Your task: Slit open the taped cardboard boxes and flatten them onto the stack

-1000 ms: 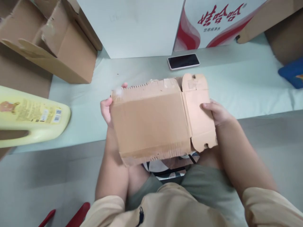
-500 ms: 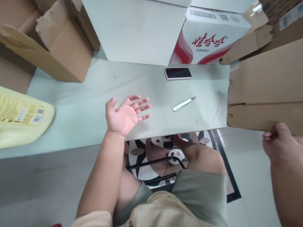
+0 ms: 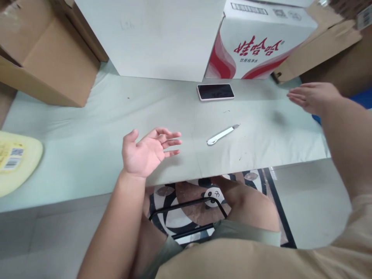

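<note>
My left hand (image 3: pixel 148 151) hovers palm up over the front of the table (image 3: pixel 95 143), fingers spread and holding nothing. My right hand (image 3: pixel 315 97) is above the table's right end with its fingers stretched out to the left; nothing shows in it. Between the hands lies a white utility knife (image 3: pixel 222 135), blade end pointing right and away from me. A phone (image 3: pixel 215 92) with a dark screen lies flat behind the knife. Close beyond my right hand is a cardboard piece (image 3: pixel 316 50).
A tall white box (image 3: pixel 157 38) and a red-and-white carton (image 3: pixel 258 46) stand along the back. An open cardboard box (image 3: pixel 61 66) is at the left, with a pale yellow jug (image 3: pixel 26 166) nearer me. Something blue (image 3: pixel 364 97) shows behind my right forearm.
My right hand has let go of the large cardboard and moved up and left over the table. That cardboard has left its place at the table's right. My left hand stays open.
</note>
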Available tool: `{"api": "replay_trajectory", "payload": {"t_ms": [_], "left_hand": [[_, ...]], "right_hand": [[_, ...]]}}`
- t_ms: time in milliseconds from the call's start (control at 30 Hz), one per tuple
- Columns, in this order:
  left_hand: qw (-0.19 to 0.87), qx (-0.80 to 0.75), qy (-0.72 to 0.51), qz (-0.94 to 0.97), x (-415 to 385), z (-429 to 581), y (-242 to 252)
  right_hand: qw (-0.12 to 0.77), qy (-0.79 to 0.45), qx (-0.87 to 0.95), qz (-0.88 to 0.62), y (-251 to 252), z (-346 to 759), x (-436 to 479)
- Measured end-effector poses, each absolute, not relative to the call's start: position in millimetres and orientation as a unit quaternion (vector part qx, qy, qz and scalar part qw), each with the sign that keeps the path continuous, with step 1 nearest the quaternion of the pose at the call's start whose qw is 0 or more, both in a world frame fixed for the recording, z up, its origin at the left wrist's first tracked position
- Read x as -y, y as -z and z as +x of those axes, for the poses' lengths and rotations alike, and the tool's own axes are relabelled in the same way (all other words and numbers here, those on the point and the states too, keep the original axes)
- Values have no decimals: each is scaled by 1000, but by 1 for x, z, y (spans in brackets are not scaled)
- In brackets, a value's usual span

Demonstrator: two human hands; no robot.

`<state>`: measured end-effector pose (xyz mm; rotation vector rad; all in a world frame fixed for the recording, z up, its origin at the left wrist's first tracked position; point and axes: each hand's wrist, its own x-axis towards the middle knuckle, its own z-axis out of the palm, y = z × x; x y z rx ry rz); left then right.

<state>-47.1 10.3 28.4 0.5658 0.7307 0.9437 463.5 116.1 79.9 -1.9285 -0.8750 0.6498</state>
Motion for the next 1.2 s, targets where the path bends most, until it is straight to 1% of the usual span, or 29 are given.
{"api": "replay_trajectory", "payload": {"t_ms": [100, 167, 233, 333, 467, 567, 633, 733, 867, 967, 1033, 1067, 1200], "left_hand": [[781, -334, -456, 264, -13, -50, -26], [771, -332, -477, 260, -13, -52, -25], [752, -337, -507, 253, -12, -54, -25], [704, -353, -568, 239, -9, -58, -27], [645, -358, -643, 207, -7, -69, -29], [625, -358, -666, 195, -7, -79, -31], [609, -361, -681, 187, -7, -86, -33], [586, -372, -695, 187, -5, -95, -38], [561, -380, -712, 186, -3, -107, -41], [550, -382, -720, 178, -1, -115, -40], [511, -410, -737, 169, 1, -119, -38], [472, -434, -750, 164, 2, -122, -36], [268, -522, -799, 132, 4, -134, -33]], "right_hand": [[414, -297, 321, -799, -58, 440, -108], [386, -314, 331, -802, -48, 419, -101], [358, -326, 370, -793, -43, 392, -99], [320, -332, 476, -749, -44, 334, -110], [287, -320, 660, -616, -56, 213, -142], [284, -275, 802, -448, -76, 101, -157], [293, -254, 849, -360, -91, 29, -154], [282, -232, 883, -294, -109, -57, -137], [214, -206, 896, -330, -114, -126, -131], [169, -185, 890, -380, -107, -145, -147], [183, -184, 878, -403, -103, -137, -155], [210, -191, 869, -405, -102, -126, -154], [376, -241, 803, -395, -100, -33, -108]]}}
